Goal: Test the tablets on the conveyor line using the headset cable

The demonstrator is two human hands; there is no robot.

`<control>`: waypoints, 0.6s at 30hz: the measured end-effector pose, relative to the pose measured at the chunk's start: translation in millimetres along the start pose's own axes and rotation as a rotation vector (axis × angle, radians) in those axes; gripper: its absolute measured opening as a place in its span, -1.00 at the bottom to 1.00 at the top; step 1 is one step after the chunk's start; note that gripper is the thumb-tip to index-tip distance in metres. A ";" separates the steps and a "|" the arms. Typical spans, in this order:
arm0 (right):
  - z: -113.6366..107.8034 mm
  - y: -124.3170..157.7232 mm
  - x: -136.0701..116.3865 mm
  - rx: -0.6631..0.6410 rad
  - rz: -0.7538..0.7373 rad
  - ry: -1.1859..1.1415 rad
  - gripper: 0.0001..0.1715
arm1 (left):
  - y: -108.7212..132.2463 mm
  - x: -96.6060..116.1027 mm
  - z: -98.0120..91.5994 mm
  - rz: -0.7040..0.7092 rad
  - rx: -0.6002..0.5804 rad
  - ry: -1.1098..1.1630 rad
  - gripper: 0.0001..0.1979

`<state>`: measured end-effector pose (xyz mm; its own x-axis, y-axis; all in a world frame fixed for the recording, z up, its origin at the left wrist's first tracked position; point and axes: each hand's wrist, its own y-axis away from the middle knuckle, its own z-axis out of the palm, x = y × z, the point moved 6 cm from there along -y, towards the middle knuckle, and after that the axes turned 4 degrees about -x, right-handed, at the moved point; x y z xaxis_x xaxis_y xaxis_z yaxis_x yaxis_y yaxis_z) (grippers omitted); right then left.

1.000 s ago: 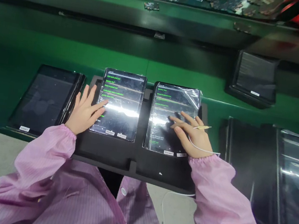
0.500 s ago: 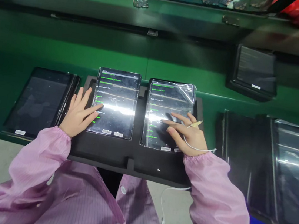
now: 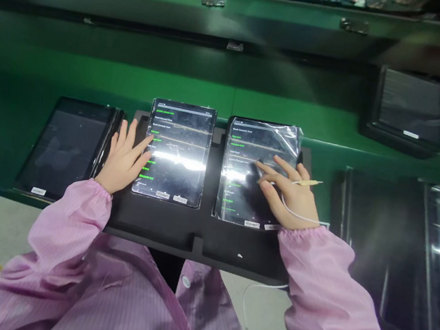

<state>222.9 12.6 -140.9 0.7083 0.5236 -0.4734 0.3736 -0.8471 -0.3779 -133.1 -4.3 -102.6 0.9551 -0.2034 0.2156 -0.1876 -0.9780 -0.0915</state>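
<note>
Two lit tablets, the left tablet [image 3: 177,175] and the right tablet [image 3: 241,190], lie side by side in a black tray [image 3: 153,224]. Both screens list tests in green and white text. Spread open, my left hand [image 3: 124,159] lies at the left tablet's left edge, its index fingertip over the screen. My right hand [image 3: 292,195] is over the right tablet with its index finger stretched toward the glass. A thin white cable with a yellow tapered end [image 3: 307,183] is tucked between the right hand's fingers and loops toward the wrist. Loose clear film covers the right tablet.
Dark tablets [image 3: 69,148] are stacked on the left of the green bench [image 3: 174,84]. More dark tablets [image 3: 382,239] stand at right, and another stack [image 3: 412,108] sits at the back right. A raised shelf [image 3: 153,6] runs along the back.
The lists on both screens have scrolled upward. Both hands' index fingers have slid up the screens. The whole view has shifted slightly, moving things to the right.
</note>
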 end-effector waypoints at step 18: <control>7.1 -0.9 -1.1 0.031 -0.049 0.064 -0.74 | 13.2 -1.5 5.4 -0.039 -0.062 0.033 -0.53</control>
<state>217.6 13.4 -145.7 0.7270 0.5564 -0.4023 0.3904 -0.8170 -0.4245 -135.8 -16.7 -109.4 0.9540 -0.1656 0.2500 -0.1653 -0.9860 -0.0226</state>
